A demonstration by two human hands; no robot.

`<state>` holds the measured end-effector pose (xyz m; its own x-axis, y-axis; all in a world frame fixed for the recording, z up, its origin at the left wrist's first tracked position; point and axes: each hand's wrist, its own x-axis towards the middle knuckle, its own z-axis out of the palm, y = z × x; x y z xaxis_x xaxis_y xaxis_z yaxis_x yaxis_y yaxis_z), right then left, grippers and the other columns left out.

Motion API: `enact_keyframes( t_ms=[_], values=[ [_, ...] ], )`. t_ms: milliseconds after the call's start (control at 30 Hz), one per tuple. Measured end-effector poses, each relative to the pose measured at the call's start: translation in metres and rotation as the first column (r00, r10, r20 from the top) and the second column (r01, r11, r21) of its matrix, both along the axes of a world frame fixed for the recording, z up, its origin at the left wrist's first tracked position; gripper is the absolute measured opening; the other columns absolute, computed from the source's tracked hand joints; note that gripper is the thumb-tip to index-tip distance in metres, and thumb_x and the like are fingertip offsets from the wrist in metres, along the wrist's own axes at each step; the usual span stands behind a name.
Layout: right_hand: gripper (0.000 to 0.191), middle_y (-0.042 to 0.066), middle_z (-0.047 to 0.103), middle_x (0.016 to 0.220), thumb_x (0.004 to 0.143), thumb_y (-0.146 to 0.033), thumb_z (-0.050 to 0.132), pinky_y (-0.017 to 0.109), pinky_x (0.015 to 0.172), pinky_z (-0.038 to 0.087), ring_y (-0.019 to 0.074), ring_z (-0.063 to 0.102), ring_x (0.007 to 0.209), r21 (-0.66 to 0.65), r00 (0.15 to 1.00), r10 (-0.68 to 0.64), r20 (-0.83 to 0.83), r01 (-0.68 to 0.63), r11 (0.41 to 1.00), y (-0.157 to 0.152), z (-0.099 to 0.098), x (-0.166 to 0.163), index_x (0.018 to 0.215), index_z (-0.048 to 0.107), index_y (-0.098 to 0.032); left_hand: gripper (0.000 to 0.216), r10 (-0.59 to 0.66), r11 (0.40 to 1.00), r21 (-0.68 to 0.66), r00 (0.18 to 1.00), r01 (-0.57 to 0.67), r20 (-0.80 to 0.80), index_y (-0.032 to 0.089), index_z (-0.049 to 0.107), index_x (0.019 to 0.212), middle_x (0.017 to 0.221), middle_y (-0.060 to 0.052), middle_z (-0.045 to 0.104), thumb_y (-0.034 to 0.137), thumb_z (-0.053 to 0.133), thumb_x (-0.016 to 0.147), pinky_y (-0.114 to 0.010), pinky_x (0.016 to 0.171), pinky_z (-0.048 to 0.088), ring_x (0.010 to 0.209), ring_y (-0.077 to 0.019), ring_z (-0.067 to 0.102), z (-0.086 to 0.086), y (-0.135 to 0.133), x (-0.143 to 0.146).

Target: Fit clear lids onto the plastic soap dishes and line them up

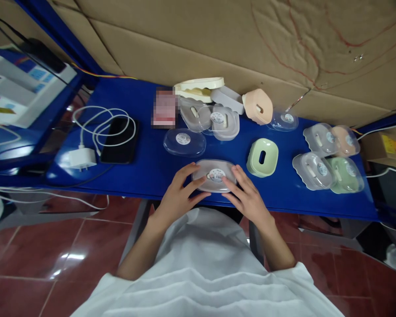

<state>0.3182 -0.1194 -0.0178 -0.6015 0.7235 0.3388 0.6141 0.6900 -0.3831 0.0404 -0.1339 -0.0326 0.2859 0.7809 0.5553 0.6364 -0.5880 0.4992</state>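
A small grey plastic box with a clear oval lid (214, 181) lies at the table's front edge, a round printed sticker on its top. My left hand (181, 193) grips its left side, thumb at the near edge and fingers spread over the lid. From the right, my right hand (249, 193) holds it the same way, fingertips on the lid and rim. Just beyond rests a loose clear lid (185, 143), also stickered. To the right stands a light green plastic box (263, 157) without a lid, a dark oval slot in its middle.
Behind are clear-lidded boxes (225, 123), cream parts (199, 83), a peach box (258, 105) and another clear lid (285, 119). Several lidded boxes (313, 171) are grouped at right. At left lie a black phone (119, 152), a white charger (82, 157) and its coiled cable.
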Motion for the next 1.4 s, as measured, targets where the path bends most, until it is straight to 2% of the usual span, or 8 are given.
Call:
enact_keyframes(
  t_ms=[500,700,833,933,1033,1100,1267,1400],
  values=[
    [0.093,0.002,0.032,0.179,0.099,-0.02,0.076,0.05,0.128,0.051,0.0322,0.042,0.161,0.116,0.997,-0.068,-0.044,0.072,0.991,-0.013,-0.008,0.004,0.174,0.025,-0.042,0.051,-0.077,0.997,0.005,0.997,0.077,0.027,0.027,0.061,0.144,0.151,-0.015,0.062,0.025,0.081,0.097,-0.055,0.122,0.056,0.152,-0.0337,0.055,-0.001,0.001,0.006],
    [0.092,0.004,0.02,0.184,0.101,-0.032,0.076,0.053,0.129,0.048,0.0345,0.036,0.164,-0.011,0.996,-0.082,-0.029,0.082,0.997,-0.007,-0.004,0.001,0.175,0.023,-0.044,0.047,-0.09,0.995,-0.027,0.992,0.093,0.092,0.032,0.062,0.144,0.151,-0.011,0.062,0.026,0.078,0.1,-0.053,0.122,0.055,0.149,-0.0306,0.058,0.0,0.002,0.005],
    [0.081,0.005,0.029,0.181,0.101,-0.037,0.076,0.051,0.129,0.049,0.0336,0.046,0.159,0.044,0.99,-0.104,-0.093,0.109,0.993,-0.005,0.001,0.013,0.171,0.036,-0.043,0.058,-0.102,0.989,-0.096,0.99,0.112,0.102,0.032,0.053,0.155,0.169,-0.014,0.043,0.029,0.076,0.102,-0.051,0.123,0.054,0.156,-0.0321,0.05,0.001,-0.005,0.002],
    [0.075,0.011,0.043,0.174,0.099,-0.049,0.076,0.055,0.128,0.048,0.0365,0.05,0.156,0.198,0.929,-0.337,-0.151,0.363,0.911,0.002,0.009,0.037,0.167,0.046,-0.036,0.063,-0.063,0.991,-0.114,0.994,0.073,0.091,0.03,0.045,0.161,0.171,-0.016,0.04,0.031,0.072,0.104,-0.052,0.124,0.052,0.158,-0.0317,0.047,0.007,-0.007,0.008],
    [0.075,0.018,0.045,0.17,0.099,-0.061,0.072,0.061,0.126,0.046,0.0403,0.05,0.155,0.275,0.763,-0.619,-0.187,0.645,0.713,0.02,0.023,0.068,0.163,0.053,-0.027,0.051,-0.166,0.983,-0.088,0.984,0.16,-0.061,0.026,0.049,0.159,0.164,-0.014,0.054,0.029,0.061,0.109,-0.054,0.128,0.046,0.159,-0.0302,0.046,0.021,0.001,0.037],
    [0.074,0.021,0.043,0.169,0.1,-0.064,0.069,0.063,0.124,0.046,0.0419,0.049,0.154,0.287,0.684,-0.707,-0.18,0.724,0.627,0.036,0.032,0.084,0.161,0.055,-0.024,0.053,-0.273,0.961,-0.115,0.933,0.252,-0.233,0.024,0.05,0.161,0.171,-0.015,0.046,0.032,0.06,0.11,-0.064,0.133,0.034,0.164,-0.0348,0.037,0.03,0.012,0.065],
    [0.063,0.021,0.04,0.169,0.1,-0.054,0.07,0.068,0.119,0.046,0.0453,0.049,0.149,0.306,0.603,-0.797,-0.017,0.762,0.57,0.063,0.046,0.094,0.156,0.061,-0.026,0.054,-0.301,0.954,-0.126,0.892,0.273,-0.339,0.022,0.052,0.159,0.159,-0.016,0.059,0.036,0.064,0.108,-0.079,0.133,0.005,0.158,-0.0349,0.044,0.033,0.041,0.116],
    [0.062,0.022,0.041,0.169,0.101,-0.05,0.068,0.066,0.115,0.048,0.0443,0.055,0.142,0.279,0.576,-0.811,0.1,0.766,0.579,0.072,0.036,0.085,0.157,0.058,-0.026,0.043,-0.189,0.981,-0.096,0.929,0.167,-0.319,0.025,0.066,0.141,0.138,-0.013,0.069,0.046,0.072,0.103,-0.08,0.132,0.005,0.143,-0.0348,0.057,0.028,0.039,0.101]
  ],
)
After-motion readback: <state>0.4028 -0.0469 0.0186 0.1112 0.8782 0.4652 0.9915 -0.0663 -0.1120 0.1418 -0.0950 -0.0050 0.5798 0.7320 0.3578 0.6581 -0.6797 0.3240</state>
